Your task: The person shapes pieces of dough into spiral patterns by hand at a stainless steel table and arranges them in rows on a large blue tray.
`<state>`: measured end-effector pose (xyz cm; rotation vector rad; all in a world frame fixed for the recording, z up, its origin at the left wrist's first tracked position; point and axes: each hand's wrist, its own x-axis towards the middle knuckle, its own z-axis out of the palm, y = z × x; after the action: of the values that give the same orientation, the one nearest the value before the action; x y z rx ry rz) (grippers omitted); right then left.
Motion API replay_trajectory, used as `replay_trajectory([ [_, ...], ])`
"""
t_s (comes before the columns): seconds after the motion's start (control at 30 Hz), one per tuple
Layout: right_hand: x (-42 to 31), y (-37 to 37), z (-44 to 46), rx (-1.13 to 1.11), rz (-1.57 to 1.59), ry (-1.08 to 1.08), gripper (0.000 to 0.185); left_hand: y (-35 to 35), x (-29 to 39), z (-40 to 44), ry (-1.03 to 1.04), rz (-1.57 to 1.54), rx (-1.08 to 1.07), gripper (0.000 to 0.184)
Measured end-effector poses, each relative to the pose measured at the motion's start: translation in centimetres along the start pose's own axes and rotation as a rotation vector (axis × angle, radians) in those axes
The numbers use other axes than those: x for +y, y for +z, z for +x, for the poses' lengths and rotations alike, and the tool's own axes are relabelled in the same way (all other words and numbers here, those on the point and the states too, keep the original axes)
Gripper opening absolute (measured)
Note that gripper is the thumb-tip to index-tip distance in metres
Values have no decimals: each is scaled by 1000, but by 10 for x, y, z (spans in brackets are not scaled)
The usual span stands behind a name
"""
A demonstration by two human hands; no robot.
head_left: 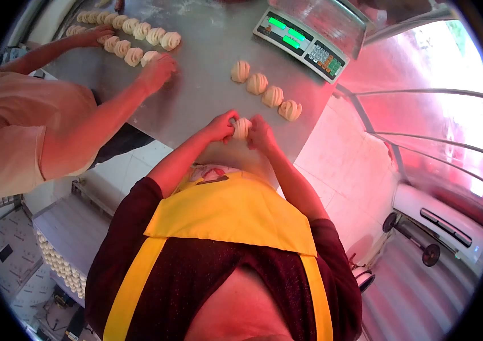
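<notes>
A pale layered dough piece [241, 128] is held between my two hands, near the front edge of the metal table [196, 91]. My left hand [223, 126] grips its left side with bent fingers. On its right side, my right hand [261, 134] has its fingers closed against the dough. Beyond my hands, a slanting row of several shaped dough pieces [257, 83] rests on the table, running down to the right.
A digital scale [301, 42] with green displays stands at the back right. At the left, a co-worker's hands [159, 74] are at two rows of dough pieces [130, 26]. Below left is a rack with many pale pieces [62, 264].
</notes>
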<state>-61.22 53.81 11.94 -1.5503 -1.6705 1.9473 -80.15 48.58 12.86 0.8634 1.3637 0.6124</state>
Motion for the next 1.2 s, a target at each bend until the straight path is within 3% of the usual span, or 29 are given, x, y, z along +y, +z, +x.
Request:
replay_trajectory([
  [0.03, 8, 1, 3, 20, -114, -65, 34, -4, -4, -1, -52, -91, -90, 25],
  [0.1, 8, 0, 4, 63, -342, -198, 35, 2, -7, 3, -65, -83, -9, 25],
  [0.2, -5, -7, -5, 23, -330, -134, 34, 21, -11, 8, 66, 203, 210, 26],
  [0.27, -4, -9, -8, -11, -115, -71, 33, 22, -15, 10, 147, 378, 308, 26],
  [0.33, 1, -8, -6, -16, -7, -39, 33, 24, -23, 13, 162, 439, 310, 25],
  [0.43, 5, -4, -6, 18, -69, -53, 34, 13, -5, 1, -23, 127, 81, 22],
  [0.63, -11, -10, -6, -2, -383, -94, 29, 24, -15, 4, -6, 195, 272, 22],
  [0.73, -5, -7, 4, 47, -626, -104, 26, 25, -20, -3, 105, 371, 313, 21],
  [0.8, -18, -6, -5, 59, -740, -78, 26, 26, -11, -7, 54, 408, 300, 20],
  [0.93, -7, -5, 2, 122, -769, -154, 27, 24, 24, -14, -155, 445, 210, 19],
  [1.03, 1, -5, 3, 129, -757, -143, 24, 26, -2, 0, -22, 598, 281, 19],
  [1.1, 33, 0, 18, 160, -754, -215, 24, 25, -11, 9, -9, 518, 270, 14],
  [1.13, 15, -13, 2, 68, -645, -139, 24, 29, -14, 10, 1, 473, 265, 13],
  [1.2, 6, -23, 2, -4, -621, -524, 26, 36, -12, 5, 32, 410, 309, 14],
])
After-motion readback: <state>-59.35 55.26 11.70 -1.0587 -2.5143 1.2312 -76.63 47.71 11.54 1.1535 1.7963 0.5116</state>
